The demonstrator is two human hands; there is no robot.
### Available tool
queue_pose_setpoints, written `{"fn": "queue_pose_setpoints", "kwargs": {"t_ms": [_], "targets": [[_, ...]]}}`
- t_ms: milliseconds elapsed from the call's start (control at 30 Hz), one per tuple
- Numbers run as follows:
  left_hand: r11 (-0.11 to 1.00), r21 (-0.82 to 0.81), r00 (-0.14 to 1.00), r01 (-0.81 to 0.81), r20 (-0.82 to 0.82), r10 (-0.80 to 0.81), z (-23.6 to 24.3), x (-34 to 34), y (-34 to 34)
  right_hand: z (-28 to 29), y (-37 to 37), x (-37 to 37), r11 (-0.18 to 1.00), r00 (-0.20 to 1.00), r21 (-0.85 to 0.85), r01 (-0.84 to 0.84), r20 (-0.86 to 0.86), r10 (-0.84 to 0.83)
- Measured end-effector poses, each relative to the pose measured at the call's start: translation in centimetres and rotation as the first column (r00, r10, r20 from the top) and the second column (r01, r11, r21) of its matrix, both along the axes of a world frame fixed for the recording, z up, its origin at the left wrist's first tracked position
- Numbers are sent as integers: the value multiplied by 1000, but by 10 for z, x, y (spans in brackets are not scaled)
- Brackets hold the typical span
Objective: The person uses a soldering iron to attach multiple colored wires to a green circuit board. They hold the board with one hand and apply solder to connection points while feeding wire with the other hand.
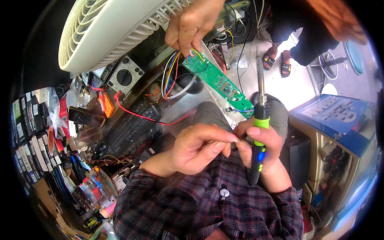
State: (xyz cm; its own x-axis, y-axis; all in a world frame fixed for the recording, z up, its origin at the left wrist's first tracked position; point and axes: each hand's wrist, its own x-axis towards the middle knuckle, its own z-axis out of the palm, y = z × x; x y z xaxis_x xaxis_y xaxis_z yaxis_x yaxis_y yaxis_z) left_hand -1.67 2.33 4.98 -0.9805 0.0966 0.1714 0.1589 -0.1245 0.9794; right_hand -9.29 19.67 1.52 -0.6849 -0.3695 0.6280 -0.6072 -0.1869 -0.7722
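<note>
green board [219, 83]: 11 o'clock from nearer right hand [272, 150], long axis 10:30–4:30 | right grasping soldering iron [262, 122] | left hand [198, 148] pinched, contents unclear

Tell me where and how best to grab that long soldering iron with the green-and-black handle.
Probably by its exposed black handle end, coming from the dark checked shirt side: that end lies nearest there, while the bare metal shaft, possibly hot, points away.

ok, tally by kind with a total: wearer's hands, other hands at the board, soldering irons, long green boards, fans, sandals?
Wearer's left hand and right hand: 2
Other person's hand: 1
Soldering iron: 1
Green board: 1
Fan: 1
Sandals: 2
Total: 8
</note>
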Motion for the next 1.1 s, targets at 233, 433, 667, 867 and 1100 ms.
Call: {"fn": "queue_pose_setpoints", "kwargs": {"t_ms": [233,433,667,867,1100], "targets": [[866,-494,996,-82,-77,50,12,-16,-15,-11,-1,4,996,995,-89,-18,98,27],[773,-624,993,-116,-44,113,27,-23,-34,-5,-9,-9,996,994,-81,-44,98,52],[625,-443,763,-643,-302,572,31,-27,-60,-28,-4,-13,966,941,-228,122,335,-40],[388,-610,713,-691,-483,509,23,-44,-56,-9,3,-20,987,819,-149,63,573,34],[425,-564,706,-708,-556,438,5,-58,-55,-23,-5,-26,955,823,-296,28,549,145]]}}
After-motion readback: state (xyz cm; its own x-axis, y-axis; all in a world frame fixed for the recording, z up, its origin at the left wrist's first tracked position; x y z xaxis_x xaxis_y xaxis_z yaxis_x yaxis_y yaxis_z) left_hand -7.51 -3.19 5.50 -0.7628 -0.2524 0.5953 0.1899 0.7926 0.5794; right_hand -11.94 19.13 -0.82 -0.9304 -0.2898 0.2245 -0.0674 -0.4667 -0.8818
